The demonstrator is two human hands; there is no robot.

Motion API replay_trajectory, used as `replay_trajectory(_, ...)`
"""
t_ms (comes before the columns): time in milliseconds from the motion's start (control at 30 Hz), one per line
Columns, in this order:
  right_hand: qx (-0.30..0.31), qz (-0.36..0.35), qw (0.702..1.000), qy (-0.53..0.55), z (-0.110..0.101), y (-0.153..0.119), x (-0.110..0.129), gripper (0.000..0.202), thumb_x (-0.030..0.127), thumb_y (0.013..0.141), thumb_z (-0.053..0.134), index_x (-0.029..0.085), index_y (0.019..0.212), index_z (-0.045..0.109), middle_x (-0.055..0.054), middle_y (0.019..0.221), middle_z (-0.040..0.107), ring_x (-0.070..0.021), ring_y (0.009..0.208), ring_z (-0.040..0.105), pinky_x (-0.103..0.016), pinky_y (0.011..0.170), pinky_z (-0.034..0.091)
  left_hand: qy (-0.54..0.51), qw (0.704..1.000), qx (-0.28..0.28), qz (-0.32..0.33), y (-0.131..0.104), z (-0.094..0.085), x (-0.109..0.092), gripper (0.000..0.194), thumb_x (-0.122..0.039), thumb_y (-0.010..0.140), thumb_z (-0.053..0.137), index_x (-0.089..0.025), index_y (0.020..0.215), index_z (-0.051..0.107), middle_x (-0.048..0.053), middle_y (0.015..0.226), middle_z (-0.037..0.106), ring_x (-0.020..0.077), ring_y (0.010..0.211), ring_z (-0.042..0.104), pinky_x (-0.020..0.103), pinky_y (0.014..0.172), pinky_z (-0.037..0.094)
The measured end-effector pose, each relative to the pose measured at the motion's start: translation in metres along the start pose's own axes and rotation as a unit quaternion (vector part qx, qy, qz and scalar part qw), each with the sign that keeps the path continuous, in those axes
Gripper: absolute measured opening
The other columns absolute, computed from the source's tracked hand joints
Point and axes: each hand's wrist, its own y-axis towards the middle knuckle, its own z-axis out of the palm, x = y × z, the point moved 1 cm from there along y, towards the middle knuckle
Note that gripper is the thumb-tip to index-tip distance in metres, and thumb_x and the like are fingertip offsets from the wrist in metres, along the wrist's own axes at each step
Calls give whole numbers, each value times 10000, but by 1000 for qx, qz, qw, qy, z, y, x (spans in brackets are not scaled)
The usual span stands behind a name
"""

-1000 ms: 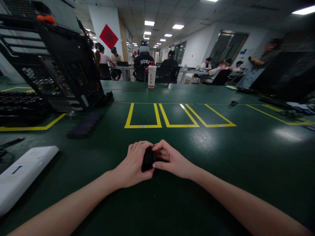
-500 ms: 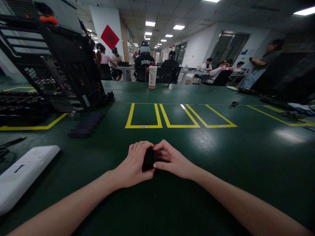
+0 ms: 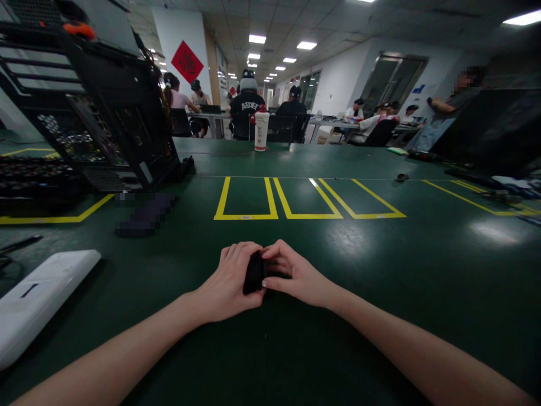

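Between my two hands is a small black box-like object [image 3: 253,273], its exact kind too dark to make out. My left hand [image 3: 231,279] wraps round its left side, thumb below and fingers over the top. My right hand [image 3: 291,276] grips the right edge between thumb and fingertips. Both hands are low over the green tabletop [image 3: 296,349], close to the middle of the view. The fingers cover much of the object's top and sides.
Yellow tape outlines [image 3: 245,217] mark the table beyond my hands. At left are a black computer case [image 3: 122,129], a dark pixelated item [image 3: 146,217] and a white slab-like device [image 3: 46,299]. A paper cup [image 3: 261,132] stands at the far edge; people sit behind.
Almost nothing differs. Both hands keep their hold on the black object, and the whole view has shifted very slightly.
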Motion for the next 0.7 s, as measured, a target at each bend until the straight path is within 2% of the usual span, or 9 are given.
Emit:
replay_trajectory(200, -37, -13, 999, -16, 3, 0, -1, 180, 178, 766, 574, 190, 912, 469, -15, 1012, 473, -150, 973, 540, -350, 864, 472, 2, 1000, 4, -4, 1, -1, -1, 535, -222, 704, 575, -223, 1159, 293, 76, 1088, 450, 246, 1008, 444, 431, 864, 342)
replay_trajectory(267, -45, 0, 999, -20, 3, 0, -2, 233, 174, 771, 568, 202, 971, 453, -19, 1021, 479, -153, 984, 537, -355, 871, 467, 3, 1000, 4, -7, 2, 0, -2, 536, -216, 700, 578, -220, 1154, 294, 75, 1077, 451, 243, 997, 447, 431, 862, 341)
replay_trajectory(367, -32, 22, 999, -19, 1, 1, -2, 309, 171, 761, 580, 199, 1028, 427, -32, 1041, 488, -160, 998, 533, -371, 888, 456, 2, 1000, 6, -9, 1, 0, -1, 530, -219, 703, 576, -222, 1152, 294, 74, 1077, 451, 242, 997, 447, 434, 867, 340)
replay_trajectory(533, 3, -8, 1000, -13, -1, 0, 0, 348, 109, 696, 640, 185, 970, 440, -25, 1047, 477, -161, 1051, 510, -365, 943, 416, 3, 1000, 10, -6, 0, 0, 0, 534, -229, 710, 572, -216, 1161, 287, 79, 1103, 440, 239, 1016, 436, 424, 876, 340)
replay_trajectory(633, -2, -17, 1000, 9, 0, 0, -3, 271, 142, 731, 611, 189, 944, 451, -22, 1054, 474, -154, 1013, 535, -363, 901, 446, 3, 1000, 8, -9, 1, 0, 0, 537, -234, 701, 580, -211, 1158, 300, 76, 1092, 450, 240, 1008, 443, 422, 870, 342)
replay_trajectory(700, -27, -32, 999, 11, 1, 1, -6, 195, 165, 753, 590, 182, 906, 471, -18, 1034, 475, -150, 992, 543, -349, 885, 452, 2, 1000, 6, -12, 1, 0, 0, 529, -237, 703, 580, -215, 1155, 308, 72, 1087, 455, 240, 1005, 447, 424, 869, 341)
